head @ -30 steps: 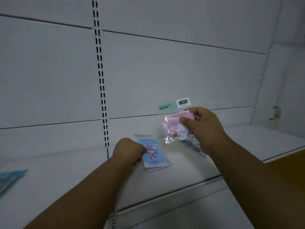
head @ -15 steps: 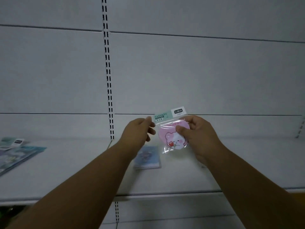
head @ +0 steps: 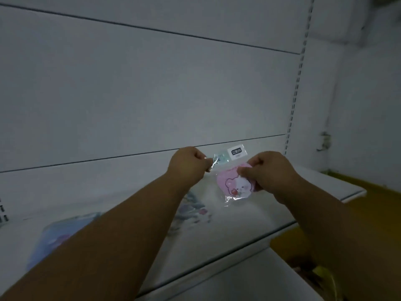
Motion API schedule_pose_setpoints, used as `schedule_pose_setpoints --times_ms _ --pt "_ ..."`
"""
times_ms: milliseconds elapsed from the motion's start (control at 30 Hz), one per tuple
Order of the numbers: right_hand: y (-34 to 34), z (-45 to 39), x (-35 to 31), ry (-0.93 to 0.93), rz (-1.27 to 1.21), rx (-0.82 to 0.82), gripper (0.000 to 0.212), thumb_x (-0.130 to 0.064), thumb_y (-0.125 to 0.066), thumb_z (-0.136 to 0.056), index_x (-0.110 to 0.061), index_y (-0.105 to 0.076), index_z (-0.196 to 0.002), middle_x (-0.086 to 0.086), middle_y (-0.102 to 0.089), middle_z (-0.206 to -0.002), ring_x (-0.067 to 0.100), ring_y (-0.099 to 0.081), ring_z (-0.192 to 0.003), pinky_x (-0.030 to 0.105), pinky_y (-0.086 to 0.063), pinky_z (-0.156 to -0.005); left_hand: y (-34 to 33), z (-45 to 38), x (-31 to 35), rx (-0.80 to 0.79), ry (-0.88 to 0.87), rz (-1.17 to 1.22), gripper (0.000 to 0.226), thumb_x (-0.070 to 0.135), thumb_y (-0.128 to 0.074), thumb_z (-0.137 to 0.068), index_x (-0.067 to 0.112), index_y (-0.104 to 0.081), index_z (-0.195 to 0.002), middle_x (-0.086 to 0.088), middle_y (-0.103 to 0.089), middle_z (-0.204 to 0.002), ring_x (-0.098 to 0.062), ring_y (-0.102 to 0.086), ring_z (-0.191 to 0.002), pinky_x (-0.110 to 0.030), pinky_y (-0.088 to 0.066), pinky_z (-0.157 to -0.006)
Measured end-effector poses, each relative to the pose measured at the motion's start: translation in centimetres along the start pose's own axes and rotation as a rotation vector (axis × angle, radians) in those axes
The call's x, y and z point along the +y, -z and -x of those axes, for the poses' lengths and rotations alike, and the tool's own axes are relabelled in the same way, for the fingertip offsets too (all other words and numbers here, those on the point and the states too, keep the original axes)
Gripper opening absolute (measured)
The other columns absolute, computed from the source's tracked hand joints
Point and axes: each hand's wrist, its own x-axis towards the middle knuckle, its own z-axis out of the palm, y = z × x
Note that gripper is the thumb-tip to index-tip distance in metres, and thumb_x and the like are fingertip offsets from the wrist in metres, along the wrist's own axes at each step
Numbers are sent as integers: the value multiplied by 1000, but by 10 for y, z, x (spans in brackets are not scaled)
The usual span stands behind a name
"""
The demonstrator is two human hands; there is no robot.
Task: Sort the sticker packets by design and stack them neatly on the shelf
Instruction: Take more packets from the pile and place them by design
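Pink bear sticker packet [head: 235, 186] between hands, left hand [head: 187, 165] pinching header corner, right hand [head: 268, 172] gripping its side, above shelf [head: 238, 222]

Two hands hold one sticker packet [head: 233, 177] above the shelf [head: 249, 227], before the back panel [head: 152, 88]: the left hand [head: 187, 165] grips its upper left corner, the right hand [head: 271, 172] its right side. Another packet [head: 193, 210] lies on the shelf below and between the forearms (blurred), and a further packet [head: 63, 233] lies well to the left, partly behind the left forearm.
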Motion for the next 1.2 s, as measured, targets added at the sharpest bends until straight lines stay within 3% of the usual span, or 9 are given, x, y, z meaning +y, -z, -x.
schedule_pose_setpoints --times_ms 200,267,333,400,467,600,700,833,1200 --pt "26 -67 65 -84 222 -144 31 -24 -82 -74 2 -67 -73 17 -70 -61 29 -69 -53 43 -63 -64 -87 -49 -2 -121 97 -308 21 21 -72 -77 0 -75 -74 -14 -75 -76 -30 -71 -73 -36 -58 -69" --pt "24 -87 80 -67 331 -204 31 -26 -82 -73 -6 -62 -63 7 -63 -50 22 -64 -42 34 -62 -55 -103 -61 -7 -160 173 -394 22 23 -71 -79 3 -74 -72 -8 -73 -69 -25 -68 -63 -28 -55 -61" --pt "23 -102 88 -34 432 -263 33 -30 -82 -72 -12 -58 -59 -1 -57 -44 15 -58 -33 25 -55 -43 -113 -71 -14 -158 218 -474 25 28 -75 -78 4 -75 -81 -9 -74 -79 -24 -70 -72 -29 -56 -66" --pt "24 -112 94 18 528 -314 31 -36 -81 -72 -13 -61 -67 -4 -54 -50 14 -57 -41 22 -48 -42 -122 -78 -18 -151 226 -570 35 35 -78 -77 6 -74 -95 -10 -73 -96 -26 -69 -90 -31 -54 -76" --pt "24 -118 97 89 653 -348 37 -44 -80 -70 -15 -58 -75 -5 -49 -59 17 -55 -61 24 -42 -53 -126 -80 -21 -134 213 -666 37 37 -76 -78 8 -73 -100 -9 -71 -104 -25 -66 -97 -29 -50 -77" --pt "24 -117 95 207 734 -336 45 -50 -74 -75 -19 -43 -66 -3 -48 -67 15 -49 -67 26 -35 -57 -127 -79 -17 -101 193 -804 36 37 -71 -82 11 -67 -106 -7 -67 -111 -25 -62 -102 -29 -48 -80" --pt "21 -109 77 349 672 -273 33 -46 -64 -85 -15 -59 -96 4 -60 -95 18 -55 -82 28 -44 -69 -121 -73 -7 -58 166 -828 37 41 -69 -84 12 -65 -107 -6 -66 -109 -23 -60 -99 -31 -48 -81" --pt "5 -86 24 621 590 -199 48 -42 -62 -87 -18 -52 -127 7 -52 -122 25 -54 -108 38 -50 -90 -90 -40 1 15 134 -834 34 44 -61 -89 17 -63 -109 -2 -66 -106 -19 -59 -94 -30 -50 -82" --pt "-130 113 -180 1049 312 -347 46 -43 -54 -90 -19 -48 -129 8 -51 -123 25 -53 -108 39 -49 -91 152 195 -43 412 333 -962 33 49 -57 -90 24 -60 -112 3 -63 -107 -14 -59 -95 -29 -51 -86"
